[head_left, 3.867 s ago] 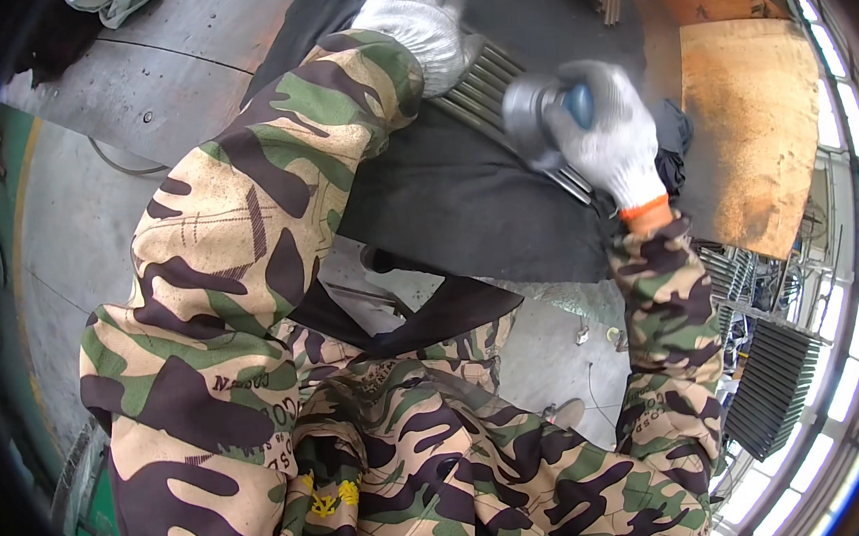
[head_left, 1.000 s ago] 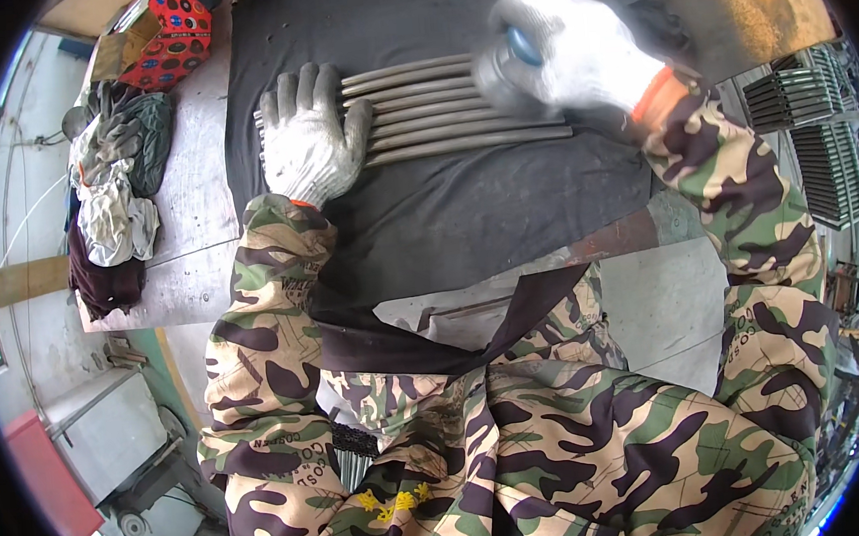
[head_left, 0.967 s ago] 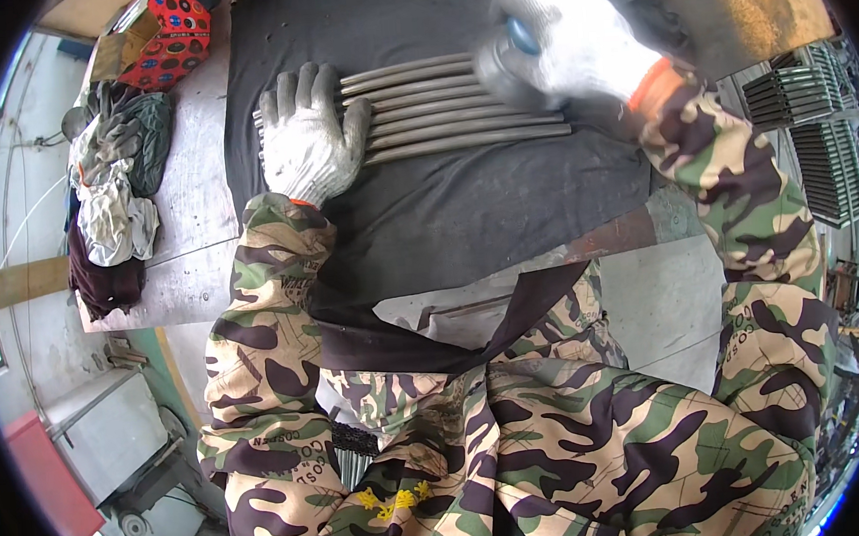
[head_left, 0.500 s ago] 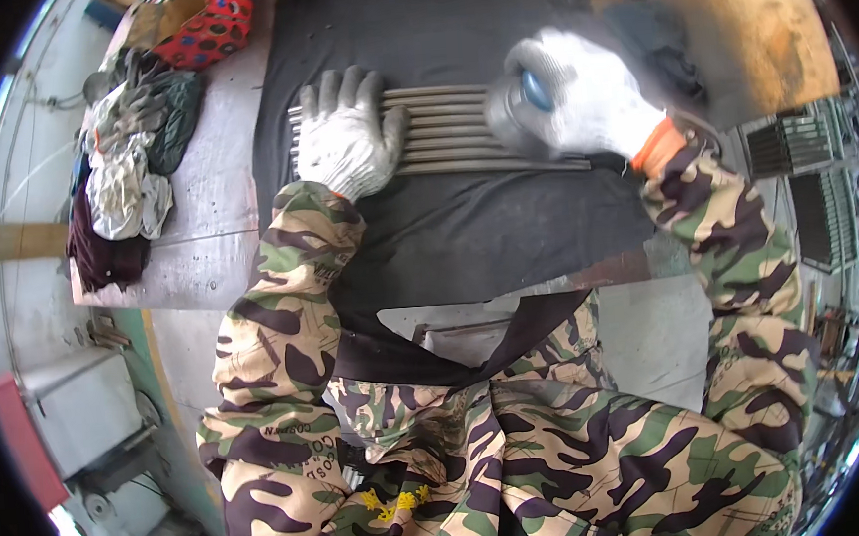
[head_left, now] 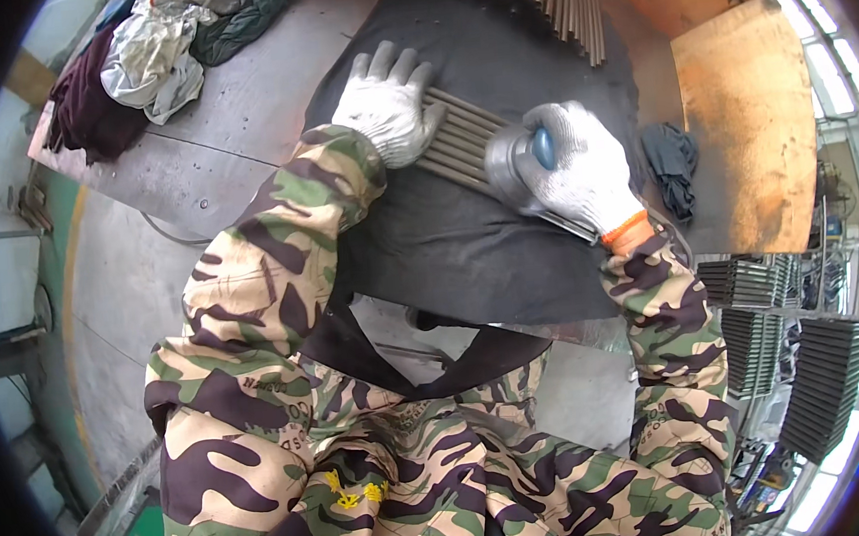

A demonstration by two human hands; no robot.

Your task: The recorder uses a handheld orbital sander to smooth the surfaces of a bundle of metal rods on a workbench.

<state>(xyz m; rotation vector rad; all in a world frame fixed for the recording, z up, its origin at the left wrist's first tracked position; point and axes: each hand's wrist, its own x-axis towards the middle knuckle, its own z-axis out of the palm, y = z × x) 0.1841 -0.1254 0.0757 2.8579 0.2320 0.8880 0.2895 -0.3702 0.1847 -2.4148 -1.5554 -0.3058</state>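
Several thin metal rods [head_left: 462, 138] lie side by side on a black cloth [head_left: 438, 252] spread over the table. My left hand [head_left: 384, 112], in a white-and-grey work glove, rests flat across the rods' left end with its fingers spread. Toward their right end, my gloved right hand [head_left: 587, 167] is wrapped over what looks like a round hand-held sander [head_left: 507, 168], grey with a blue part on top. The sander sits on the rods and covers part of them. Its underside is hidden.
More metal rods [head_left: 556, 5] lie at the back of the cloth. Piled clothes and rags [head_left: 151, 63] are at the far left. A dark crumpled cloth [head_left: 671, 166] lies right of my right hand, beside a tan board [head_left: 749, 131]. Metal racks [head_left: 749, 285] stand farther right.
The whole view has turned, so the rods now slant down to the right. My left hand still presses the rods, and my right hand still grips the sander near their right end.
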